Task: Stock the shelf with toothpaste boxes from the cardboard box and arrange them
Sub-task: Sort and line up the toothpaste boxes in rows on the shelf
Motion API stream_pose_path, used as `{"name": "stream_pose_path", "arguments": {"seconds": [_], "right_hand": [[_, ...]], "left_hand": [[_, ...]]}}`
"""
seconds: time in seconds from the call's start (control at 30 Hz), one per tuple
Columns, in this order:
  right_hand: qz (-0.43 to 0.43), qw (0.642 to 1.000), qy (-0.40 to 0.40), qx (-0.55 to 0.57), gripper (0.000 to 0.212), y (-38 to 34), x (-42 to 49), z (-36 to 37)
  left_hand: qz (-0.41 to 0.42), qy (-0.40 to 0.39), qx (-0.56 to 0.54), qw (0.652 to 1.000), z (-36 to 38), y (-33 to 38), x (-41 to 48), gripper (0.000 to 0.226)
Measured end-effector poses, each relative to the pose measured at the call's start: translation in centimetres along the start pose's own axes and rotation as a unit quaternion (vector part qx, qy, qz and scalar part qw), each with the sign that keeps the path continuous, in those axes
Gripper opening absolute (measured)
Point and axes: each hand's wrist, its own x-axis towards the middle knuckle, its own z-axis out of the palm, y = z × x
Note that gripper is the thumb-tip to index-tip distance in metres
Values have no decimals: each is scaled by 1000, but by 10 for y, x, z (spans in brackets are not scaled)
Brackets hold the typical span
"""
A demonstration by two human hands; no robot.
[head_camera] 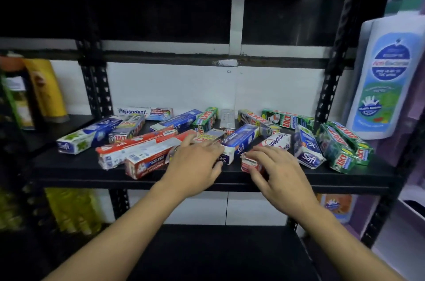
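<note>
Head: bare strip (shelf (76,165) front edge)

Toothpaste boxes (239,140) lie flat at mixed angles, some overlapping, across the black shelf (69,165) at mid-frame. Two long red boxes (138,149) sit left of centre, a blue-and-white Safi box (87,137) lies far left, and green Zact boxes (340,147) lie far right. At centre, the right hand (280,172) grips the near end of a red-and-white Pepsodent box (277,141).
</note>
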Motion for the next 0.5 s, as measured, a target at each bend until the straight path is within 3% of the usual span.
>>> {"name": "stream_pose_path", "arguments": {"seconds": [0.23,0.33,0.5], "right_hand": [[66,997,9,-45,27,4,-2,-7],[26,999,19,-27,33,-13,11,-7],[-40,994,-57,-79,38,-30,28,3]], "left_hand": [[26,30,-44,998,6,18,2,19],[38,40,-77,996,0,17,-3,32],[-30,102,-48,993,-18,-20,-29,43]]}}
